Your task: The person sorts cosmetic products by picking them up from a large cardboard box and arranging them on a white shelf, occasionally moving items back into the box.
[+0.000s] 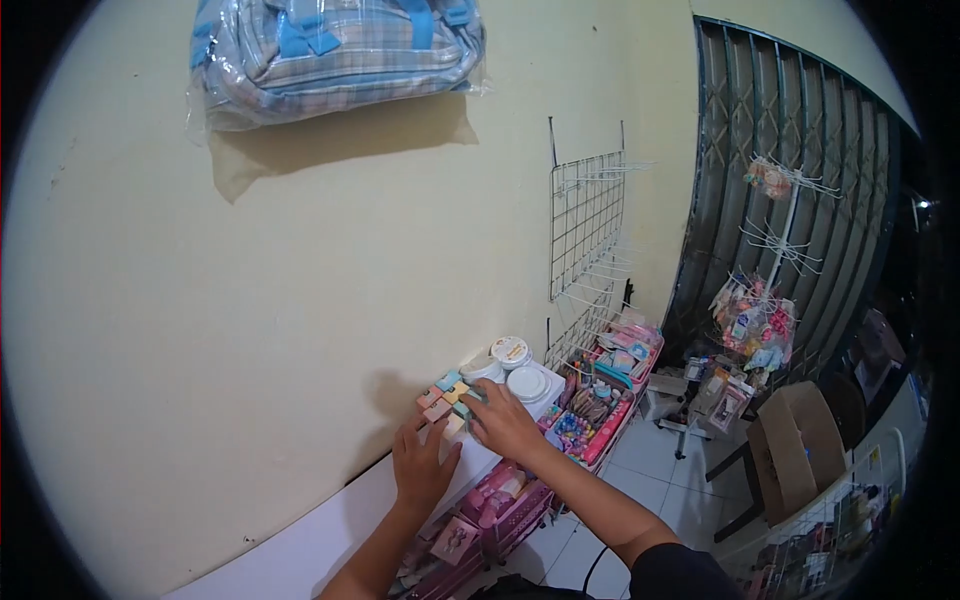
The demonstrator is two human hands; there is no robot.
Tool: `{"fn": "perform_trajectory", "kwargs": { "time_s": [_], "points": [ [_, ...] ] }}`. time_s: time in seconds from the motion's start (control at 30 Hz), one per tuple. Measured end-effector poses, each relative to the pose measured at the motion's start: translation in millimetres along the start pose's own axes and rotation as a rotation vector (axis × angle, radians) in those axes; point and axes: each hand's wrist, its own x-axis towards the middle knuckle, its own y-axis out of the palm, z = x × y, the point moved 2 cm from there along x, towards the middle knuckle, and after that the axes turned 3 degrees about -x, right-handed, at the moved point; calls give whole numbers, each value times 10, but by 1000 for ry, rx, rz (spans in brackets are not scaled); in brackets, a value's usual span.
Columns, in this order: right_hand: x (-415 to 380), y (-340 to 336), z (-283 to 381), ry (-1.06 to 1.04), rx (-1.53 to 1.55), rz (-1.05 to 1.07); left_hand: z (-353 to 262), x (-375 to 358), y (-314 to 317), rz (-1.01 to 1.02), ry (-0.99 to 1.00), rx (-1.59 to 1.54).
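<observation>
Several small pastel boxes point(436, 396) in pink, yellow and teal stand in a tight group on the white shelf point(310, 535), against the wall. My left hand point(425, 462) is at the near left side of the group, fingers apart, fingertips at the front boxes. On the right side of the group, my right hand point(500, 415) reaches over with its fingers spread, the fingertips touching or very near the boxes. Both hands hide part of the group. Round white tubs point(528, 384) stand just beyond my right hand.
Pink baskets of small goods point(603, 430) line the shelf's right side. A wire grid point(588, 225) hangs on the wall, with a wrapped plaid bag point(350, 60) higher up. To the right are a display stand point(788, 235) and a cardboard box point(800, 450) on a chair.
</observation>
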Motion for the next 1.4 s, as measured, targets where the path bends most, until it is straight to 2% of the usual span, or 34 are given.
{"fn": "perform_trajectory", "kwargs": {
  "time_s": [0.17,0.23,0.43,0.57,0.67,0.73,0.77,0.83,0.97,1.03,1.27,1.4],
  "points": [
    [-16,-45,-95,-118,64,-7,-36,-76,66,-19,-63,-60],
    [-10,4,-197,-125,111,76,-26,-117,89,-5,-159,-149],
    [-28,-2,-336,-227,128,149,-5,-171,18,30,-295,-254],
    [-146,-138,-317,-253,191,118,-160,-205,-211,-1,-300,-235],
    [-231,-214,-271,-182,291,153,-249,-306,-340,-49,-311,-198],
    [-284,-257,-243,-5,535,198,-257,-396,-382,-58,-479,-363],
    [-311,-296,-209,-16,541,202,-293,-437,-415,-66,-484,-355],
    [-356,-401,-121,262,733,379,-357,-504,-488,-106,-669,-615],
    [-513,-338,-41,220,916,346,-522,-597,-688,-187,-686,-651],
    [-572,-324,39,138,1082,242,-577,-660,-786,-225,-699,-724],
    [-805,-476,483,139,1203,336,-738,-1055,-1066,-286,-774,-741],
    [-887,-337,769,193,1410,394,-857,-1240,-1333,-306,-892,-820]
  ]
}}
